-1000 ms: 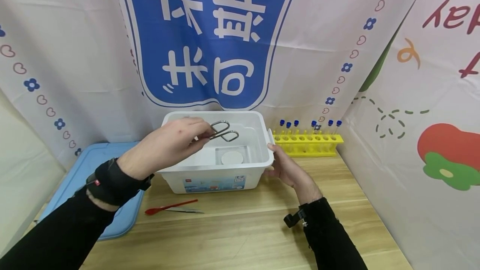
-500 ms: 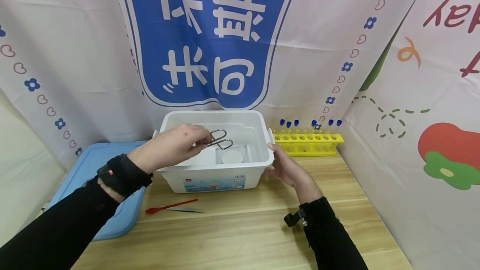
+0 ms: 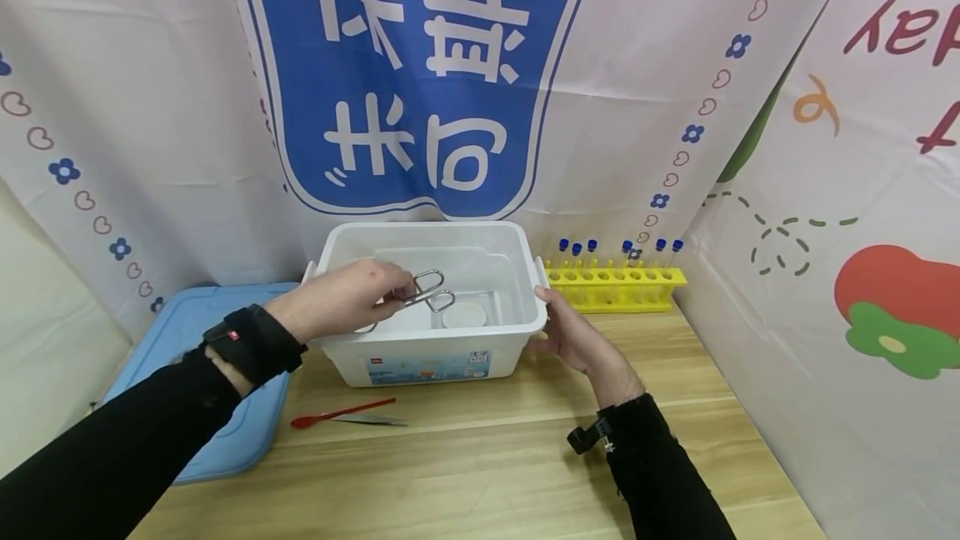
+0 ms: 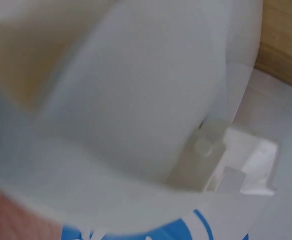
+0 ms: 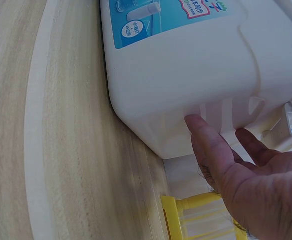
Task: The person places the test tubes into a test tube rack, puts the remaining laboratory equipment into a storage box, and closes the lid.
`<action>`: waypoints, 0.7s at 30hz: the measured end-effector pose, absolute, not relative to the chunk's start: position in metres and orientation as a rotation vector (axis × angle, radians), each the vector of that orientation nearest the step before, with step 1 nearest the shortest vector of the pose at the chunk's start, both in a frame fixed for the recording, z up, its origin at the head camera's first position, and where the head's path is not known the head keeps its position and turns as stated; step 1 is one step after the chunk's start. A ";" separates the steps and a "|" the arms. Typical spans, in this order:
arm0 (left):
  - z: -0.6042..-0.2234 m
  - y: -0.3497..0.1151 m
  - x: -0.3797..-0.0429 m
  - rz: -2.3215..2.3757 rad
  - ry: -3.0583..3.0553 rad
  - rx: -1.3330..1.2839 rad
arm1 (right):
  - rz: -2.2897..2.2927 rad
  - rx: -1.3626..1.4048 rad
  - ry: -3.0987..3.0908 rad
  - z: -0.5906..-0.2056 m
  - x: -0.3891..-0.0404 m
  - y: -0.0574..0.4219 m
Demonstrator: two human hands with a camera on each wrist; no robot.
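In the head view my left hand [image 3: 360,298] grips metal tongs with two wire loops [image 3: 429,292], low over the left part of the white plastic bin [image 3: 432,338]. The loops point right over the bin's inside, and a small metal curve shows at the near rim below the hand. A pale round disc [image 3: 463,315] lies on the bin's floor. My right hand [image 3: 564,336] is at the bin's right end; the right wrist view shows its extended fingers [image 5: 213,145] against the outer wall. The left wrist view is mostly filled by blurred white plastic [image 4: 146,100].
On the wooden table [image 3: 480,473], a red spoon [image 3: 342,413] crosses a thin metal tool [image 3: 375,420] in front of the bin. A blue lid [image 3: 225,457] lies to the left. Behind, at right, stands a yellow rack [image 3: 615,298] of blue-capped tubes beside the printed cloth wall.
My left hand has moved down and a little left, bringing the tongs lower into the bin's opening. My right hand and the bin have stayed in place.
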State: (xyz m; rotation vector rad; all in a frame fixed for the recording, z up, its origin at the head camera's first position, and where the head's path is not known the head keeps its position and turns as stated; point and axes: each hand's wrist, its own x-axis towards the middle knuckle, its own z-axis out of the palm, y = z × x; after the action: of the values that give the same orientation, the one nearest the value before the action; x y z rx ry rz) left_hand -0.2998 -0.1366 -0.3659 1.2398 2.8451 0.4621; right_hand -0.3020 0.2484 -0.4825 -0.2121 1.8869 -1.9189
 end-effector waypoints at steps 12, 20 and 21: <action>-0.363 -0.132 -0.309 0.436 2.746 1.264 | -1.908 -0.229 1.891 -0.484 -0.305 0.249; -0.354 -0.118 -0.312 0.287 2.648 1.135 | -1.902 -0.230 1.895 -0.484 -0.305 0.250; -0.354 -0.117 -0.311 0.283 2.641 1.128 | -1.902 -0.230 1.896 -0.484 -0.305 0.251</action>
State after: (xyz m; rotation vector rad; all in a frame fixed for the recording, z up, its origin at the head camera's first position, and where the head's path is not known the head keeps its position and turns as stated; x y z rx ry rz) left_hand -0.3114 -0.1172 -0.3539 1.1275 2.6410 0.2827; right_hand -0.3053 0.2505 -0.4844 -0.2298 1.8961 -1.9022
